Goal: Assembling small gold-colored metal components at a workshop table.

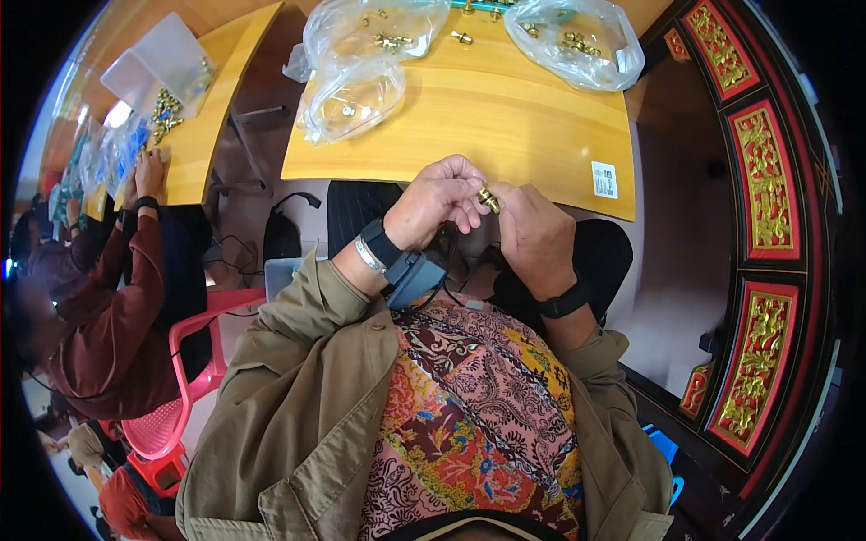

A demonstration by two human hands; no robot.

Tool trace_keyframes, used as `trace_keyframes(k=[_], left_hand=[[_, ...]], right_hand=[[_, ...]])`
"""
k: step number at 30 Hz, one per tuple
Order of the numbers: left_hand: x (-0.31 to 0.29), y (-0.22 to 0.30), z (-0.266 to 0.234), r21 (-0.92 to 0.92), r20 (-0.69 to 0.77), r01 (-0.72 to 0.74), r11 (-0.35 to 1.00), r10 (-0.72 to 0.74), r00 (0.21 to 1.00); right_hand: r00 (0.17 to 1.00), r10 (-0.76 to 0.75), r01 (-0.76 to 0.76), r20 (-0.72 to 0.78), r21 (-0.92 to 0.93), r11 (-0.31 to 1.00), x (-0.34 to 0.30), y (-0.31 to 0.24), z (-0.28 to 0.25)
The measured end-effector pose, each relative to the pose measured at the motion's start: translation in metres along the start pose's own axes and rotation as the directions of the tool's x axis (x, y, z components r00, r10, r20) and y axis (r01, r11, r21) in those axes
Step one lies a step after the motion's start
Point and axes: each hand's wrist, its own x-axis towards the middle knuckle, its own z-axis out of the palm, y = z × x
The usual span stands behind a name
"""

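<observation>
Just past the table's near edge, a small brass fitting [488, 199] with ridged, stepped sides is held tilted between both hands. My left hand [437, 200] pinches it from the left, thumb and fingertips closed on its upper part. From the right, my right hand [538, 236] has its fingers curled against the same piece, hiding some of it. On the wooden table [505, 117] lies a loose brass fitting [463, 37]. Clear plastic bags with brass parts sit beside it: one bag [329, 27] at far left, another [618, 68] at far right.
A smaller clear bag [374, 95] lies nearer on the left, with a small part inside. A white label [604, 179] sticks to the near right corner. At left, a co-worker's hands [149, 171] are by a brass pile [166, 115]. Carved panels [765, 176] stand right.
</observation>
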Motion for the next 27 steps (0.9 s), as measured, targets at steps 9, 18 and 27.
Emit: trace_keyframes(k=[9,18,27], left_hand=[[0.010,-0.012,-0.001,-0.201,-0.057,0.016,0.979,-0.028,0.998],[0.015,-0.009,-0.013,-0.018,-0.245,-0.114,0.993,0.106,0.964],[0.003,0.002,-0.011,-0.091,-0.214,-0.140,0.986,0.118,0.970]], right_hand=[[0.999,0.020,-0.018,0.032,-0.046,0.999,0.003,0.006,0.013],[0.997,0.081,-0.073,-0.019,0.253,0.965,0.004,0.018,0.045],[0.849,0.462,-0.364,0.257,0.918,0.157,-0.009,0.015,0.074]])
